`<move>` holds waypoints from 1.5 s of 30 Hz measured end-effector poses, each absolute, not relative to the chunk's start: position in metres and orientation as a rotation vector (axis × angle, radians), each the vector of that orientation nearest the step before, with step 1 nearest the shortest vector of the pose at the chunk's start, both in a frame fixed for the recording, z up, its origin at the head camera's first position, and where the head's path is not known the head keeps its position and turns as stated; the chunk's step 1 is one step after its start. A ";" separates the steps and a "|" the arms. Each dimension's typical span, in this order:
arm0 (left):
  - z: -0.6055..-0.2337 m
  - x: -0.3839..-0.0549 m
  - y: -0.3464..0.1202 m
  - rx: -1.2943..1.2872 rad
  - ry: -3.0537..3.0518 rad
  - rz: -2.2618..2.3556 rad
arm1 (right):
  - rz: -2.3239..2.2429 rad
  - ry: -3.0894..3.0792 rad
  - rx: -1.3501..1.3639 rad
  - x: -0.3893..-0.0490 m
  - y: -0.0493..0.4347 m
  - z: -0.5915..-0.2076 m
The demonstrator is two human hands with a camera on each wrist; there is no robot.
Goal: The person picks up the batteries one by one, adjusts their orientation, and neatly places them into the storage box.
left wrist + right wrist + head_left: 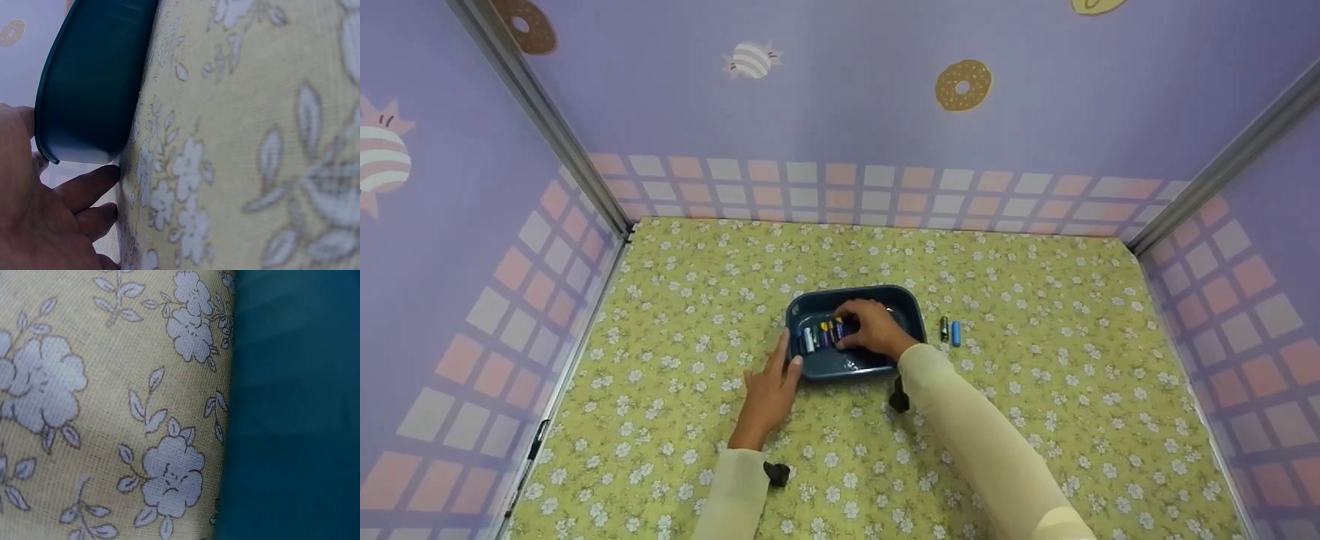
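A dark teal plastic tub (855, 371) sits on the floral cloth. Inside, several batteries (810, 340) lie side by side in a row, white, green, yellow and purple. My right hand (874, 328) reaches into the tub and pinches a dark battery (851, 325) at the right end of the row between thumb and fingertips. My left hand (771, 386) rests against the tub's left end, fingers fairly straight at the rim. In the left wrist view, that hand's fingers (93, 188) lie by the tub's corner, low on the cloth. The right wrist view shows only the tub wall (292, 410) and cloth.
Right of the tub lie a dark green battery (944, 328) and a blue battery (956, 334). Floral cloth (1035, 420) covers the work surface. Purple walls (855, 112) with a checked border enclose it at the back and both sides.
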State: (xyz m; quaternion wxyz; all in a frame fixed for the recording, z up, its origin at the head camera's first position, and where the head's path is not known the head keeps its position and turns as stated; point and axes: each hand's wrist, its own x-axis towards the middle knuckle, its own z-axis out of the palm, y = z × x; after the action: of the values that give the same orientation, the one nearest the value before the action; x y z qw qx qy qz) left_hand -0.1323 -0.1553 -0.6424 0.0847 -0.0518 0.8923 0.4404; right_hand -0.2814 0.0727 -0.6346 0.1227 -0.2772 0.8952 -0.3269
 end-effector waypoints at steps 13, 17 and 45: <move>-0.643 -0.132 -0.155 -0.157 2.667 1.313 | -0.900 2.638 -0.825 -0.281 0.070 -0.638; -0.643 -0.132 -0.155 -0.158 2.667 1.316 | -0.898 2.635 -0.816 -0.280 0.070 -0.640; -0.645 -0.134 -0.156 -0.153 2.670 1.310 | -0.982 2.565 -0.799 -0.281 0.080 -0.635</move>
State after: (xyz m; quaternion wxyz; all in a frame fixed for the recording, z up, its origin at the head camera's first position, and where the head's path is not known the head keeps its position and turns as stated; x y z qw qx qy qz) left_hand -0.1339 -0.1556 -0.6451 0.0819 -0.0511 0.8936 0.4383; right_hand -0.2811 0.0795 -0.6346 0.1401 -0.2766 0.8879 -0.3398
